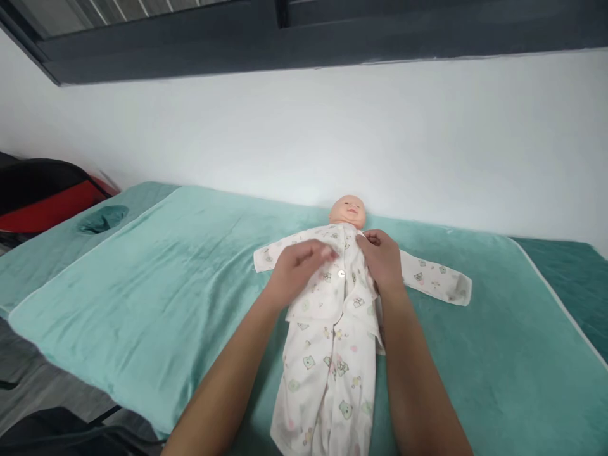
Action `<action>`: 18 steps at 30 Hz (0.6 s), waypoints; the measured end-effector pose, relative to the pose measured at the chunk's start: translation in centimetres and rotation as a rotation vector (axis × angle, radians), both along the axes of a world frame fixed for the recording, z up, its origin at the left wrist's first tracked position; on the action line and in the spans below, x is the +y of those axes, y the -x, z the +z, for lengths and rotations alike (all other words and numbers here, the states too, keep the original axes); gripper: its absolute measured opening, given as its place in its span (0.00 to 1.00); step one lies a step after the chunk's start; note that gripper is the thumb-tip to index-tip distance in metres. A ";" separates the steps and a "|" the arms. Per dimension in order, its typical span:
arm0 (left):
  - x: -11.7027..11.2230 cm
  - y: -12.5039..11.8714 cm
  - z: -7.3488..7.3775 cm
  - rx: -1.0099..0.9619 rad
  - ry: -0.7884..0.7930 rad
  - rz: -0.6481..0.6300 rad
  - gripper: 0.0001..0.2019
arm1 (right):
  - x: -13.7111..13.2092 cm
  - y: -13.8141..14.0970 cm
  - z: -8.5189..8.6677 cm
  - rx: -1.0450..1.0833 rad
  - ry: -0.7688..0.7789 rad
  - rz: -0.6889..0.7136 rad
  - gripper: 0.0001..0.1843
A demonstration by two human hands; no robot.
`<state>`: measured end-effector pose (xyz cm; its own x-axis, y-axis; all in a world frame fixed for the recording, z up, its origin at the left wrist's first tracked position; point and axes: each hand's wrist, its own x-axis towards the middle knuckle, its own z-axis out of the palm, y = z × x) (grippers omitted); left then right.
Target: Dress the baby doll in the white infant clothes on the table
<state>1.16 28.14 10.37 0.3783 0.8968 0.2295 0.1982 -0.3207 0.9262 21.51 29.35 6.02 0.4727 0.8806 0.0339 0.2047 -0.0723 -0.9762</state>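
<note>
I'm half-curling my left hand [297,266], seemingly empty, over the shirt [308,304]; I can't tell whether my right hand [386,261] is pinching it. Between them, the button [341,273] is facing up, presumably for access.

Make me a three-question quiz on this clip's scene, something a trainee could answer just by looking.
1. Multiple choice. What does the baby doll lie on?
A) the grey floor
B) the teal bed cover
C) the window frame

2. True or false: the left hand and the right hand are both at the upper part of the printed baby shirt.

3. Fill in the blank: the face hole in the massage bed is toward the ____ edge of the picture.

Key: 1. B; 2. True; 3. left
</note>
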 end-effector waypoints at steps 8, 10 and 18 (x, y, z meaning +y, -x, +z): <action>7.6 -6.1 -1.0 0.238 -0.060 0.253 0.07 | 0.7 -0.2 -1.0 0.339 -0.163 0.016 0.17; 8.0 -6.4 -1.7 0.259 -0.088 0.244 0.09 | 0.9 0.0 -1.2 0.319 -0.193 0.039 0.16; 8.2 -5.1 -3.0 0.201 -0.068 0.252 0.12 | 1.0 0.3 -1.3 0.230 -0.214 0.105 0.14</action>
<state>6.25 36.33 7.37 0.1898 0.9533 0.2349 0.4560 -0.2975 0.8388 21.25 30.36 4.76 0.3968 0.9092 0.1260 -0.0271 0.1488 -0.9885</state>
